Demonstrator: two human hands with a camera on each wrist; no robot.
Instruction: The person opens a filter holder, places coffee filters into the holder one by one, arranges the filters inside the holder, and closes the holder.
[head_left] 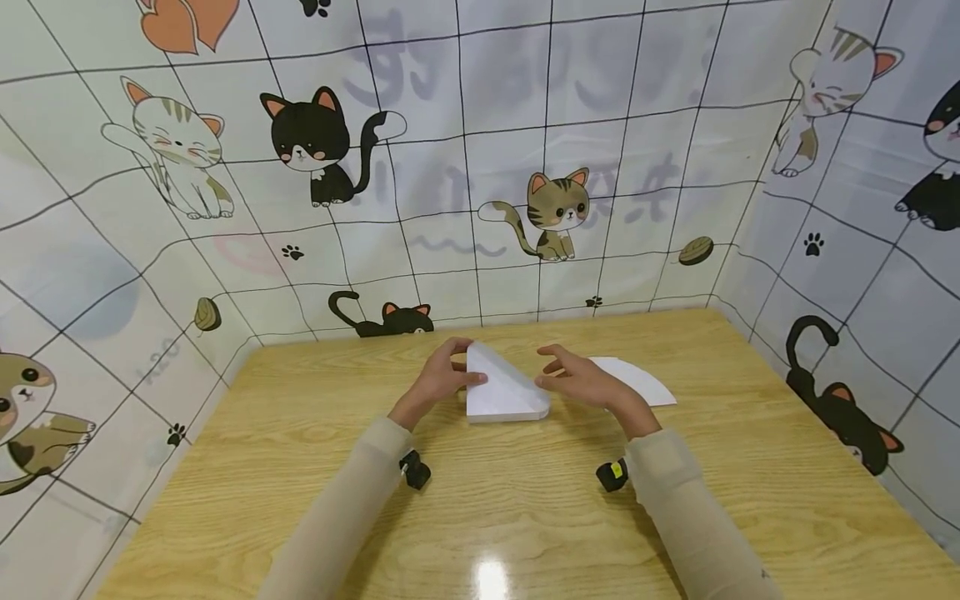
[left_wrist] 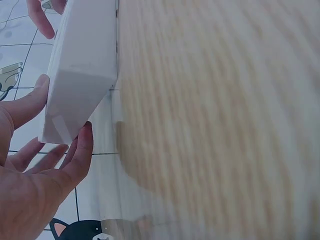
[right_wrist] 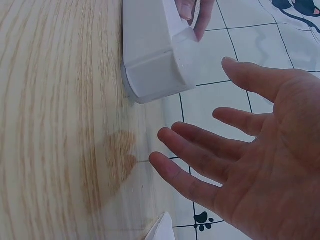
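A white wedge-shaped box [head_left: 501, 392], seemingly of paper or card, lies on the wooden table between the two hands. My left hand [head_left: 441, 377] holds its left end; in the left wrist view the thumb [left_wrist: 34, 102] presses one side while the fingers curl round the opposite side. Just off the box's right end is my right hand [head_left: 587, 383], its fingers spread and loosely bent, holding nothing. A gap shows between that palm [right_wrist: 270, 170] and the box in the right wrist view. Partly behind the right hand, a flat white fan-shaped piece [head_left: 643, 383] rests on the table.
The light wooden table [head_left: 525, 500] ends at the back against a cat-printed curtain [head_left: 450, 167], which also closes off both sides. Black cameras [head_left: 415, 471] are worn on both wrists.
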